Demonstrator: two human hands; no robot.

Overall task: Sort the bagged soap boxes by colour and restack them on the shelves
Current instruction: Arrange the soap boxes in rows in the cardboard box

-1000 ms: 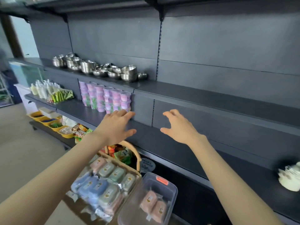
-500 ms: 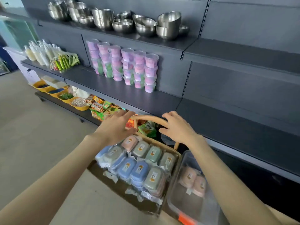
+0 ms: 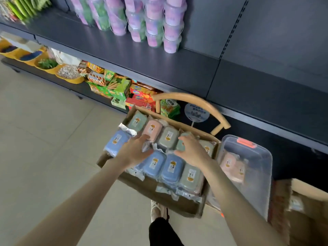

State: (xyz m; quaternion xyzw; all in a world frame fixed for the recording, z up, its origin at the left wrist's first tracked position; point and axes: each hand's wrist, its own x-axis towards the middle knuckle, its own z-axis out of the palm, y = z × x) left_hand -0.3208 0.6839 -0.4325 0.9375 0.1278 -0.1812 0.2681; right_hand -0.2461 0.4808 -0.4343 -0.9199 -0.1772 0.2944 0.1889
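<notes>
Hands low over the brown cardboard box (image 3: 150, 190) of bagged soap boxes, neither gripping anything. Left hand (image 3: 134, 152) has fingers straight and loosely spread, tips at the pink bagged soap box (image 3: 152, 129). Right hand (image 3: 194, 151) is spread wide with fingers arched, just right of the grey-green bagged box (image 3: 168, 137); contact unclear. Blue bagged boxes (image 3: 163, 165) lie between the wrists.

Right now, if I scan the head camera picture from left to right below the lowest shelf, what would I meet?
yellow bowls → snack boxes → soap-filled cardboard box → clear plastic bin
</notes>
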